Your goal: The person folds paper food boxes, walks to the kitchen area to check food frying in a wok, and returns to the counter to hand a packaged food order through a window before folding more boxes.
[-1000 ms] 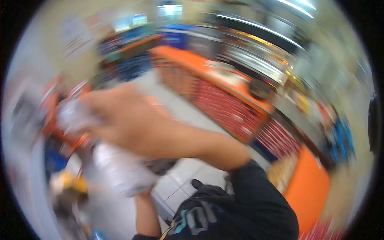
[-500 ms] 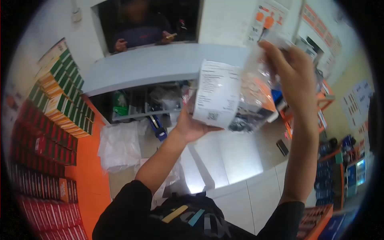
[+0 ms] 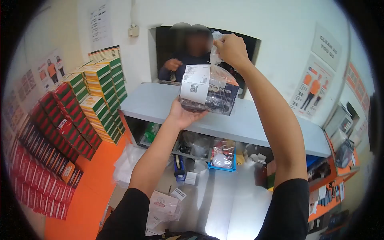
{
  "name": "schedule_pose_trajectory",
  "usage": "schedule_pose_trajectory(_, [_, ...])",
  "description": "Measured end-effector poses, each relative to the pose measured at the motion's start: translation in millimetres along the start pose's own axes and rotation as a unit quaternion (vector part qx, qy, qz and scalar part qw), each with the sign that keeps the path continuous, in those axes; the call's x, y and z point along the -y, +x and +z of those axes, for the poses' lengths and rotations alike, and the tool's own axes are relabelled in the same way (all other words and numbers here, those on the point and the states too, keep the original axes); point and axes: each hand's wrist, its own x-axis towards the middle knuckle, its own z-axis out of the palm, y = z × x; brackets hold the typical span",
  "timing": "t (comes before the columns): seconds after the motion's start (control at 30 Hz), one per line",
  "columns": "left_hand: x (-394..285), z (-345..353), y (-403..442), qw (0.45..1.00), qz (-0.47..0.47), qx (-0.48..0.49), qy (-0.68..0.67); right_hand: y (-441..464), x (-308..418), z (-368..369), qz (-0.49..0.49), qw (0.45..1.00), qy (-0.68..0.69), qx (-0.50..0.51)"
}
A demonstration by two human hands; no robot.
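A clear plastic bag [image 3: 217, 54] with a dark and orange food box [image 3: 224, 98] inside hangs in front of the service window. My right hand [image 3: 233, 49] pinches the bag's gathered top. Beneath the box, my left hand [image 3: 182, 115] supports its lower left edge, palm up. A white printed receipt [image 3: 195, 83] with a QR code covers the left part of the bag's front. Behind the bag, a person [image 3: 196, 48] stands at the window opening, one hand [image 3: 173, 64] raised.
A grey counter [image 3: 152, 102] runs below the window. Under it are bins, a blue basket [image 3: 223, 168] and a blue tape dispenser [image 3: 179, 170]. Stacked boxes [image 3: 96, 108] stand on an orange surface [image 3: 88, 192] at left. Plastic bags [image 3: 162, 208] lie on the lower worktop.
My view has risen toward the window. Both hands have carried the bagged box forward over the counter, nearer the person, and the bag's top is now drawn together in my right hand.
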Motion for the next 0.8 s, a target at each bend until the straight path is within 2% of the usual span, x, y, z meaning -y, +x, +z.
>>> schedule_pose_trajectory(0.07, [-9.0, 2.0, 8.0, 0.999, -0.030, -0.036, -0.005, 14.8, -7.9, 30.9, 0.005, 0.999, -0.038, -0.018])
schedule_pose_trajectory(0.2, [-22.3, -25.6, 47.5, 0.999, -0.007, -0.028, -0.030, 40.1, -18.7, 80.9, 0.022, 0.999, -0.048, -0.008])
schedule_pose_trajectory(0.27, [-27.3, -39.0, 65.6, 0.999, 0.025, -0.031, -0.023, 42.7, -13.2, 87.3, 0.079, 0.996, -0.006, 0.044])
schedule_pose_trajectory(0.33, [-36.0, -47.8, 78.5, 0.999, 0.020, -0.046, -0.018, 43.9, -12.2, 96.8, 0.094, 0.994, -0.012, 0.057])
schedule_pose_trajectory(0.53, [-53.8, -68.4, 105.5, 0.998, 0.006, -0.048, -0.039, 58.0, -23.8, 130.3, 0.141, 0.990, 0.002, 0.031])
schedule_pose_trajectory(0.7, [-62.1, -62.9, 97.0, 0.997, 0.011, -0.064, -0.041, 59.3, -31.7, 146.0, 0.137, 0.990, 0.007, 0.038])
schedule_pose_trajectory(0.73, [-61.1, -61.5, 92.8, 0.996, 0.018, -0.079, -0.044, 63.3, -34.3, 153.9, 0.092, 0.995, -0.029, 0.010])
schedule_pose_trajectory(0.77, [-61.7, -67.7, 91.5, 0.998, 0.038, -0.041, -0.028, 64.7, -38.1, 161.0, 0.048, 0.996, -0.066, -0.018])
schedule_pose_trajectory(0.8, [-60.2, -76.3, 87.2, 0.998, 0.027, -0.047, -0.031, 67.1, -42.8, 166.2, 0.057, 0.996, -0.070, -0.010])
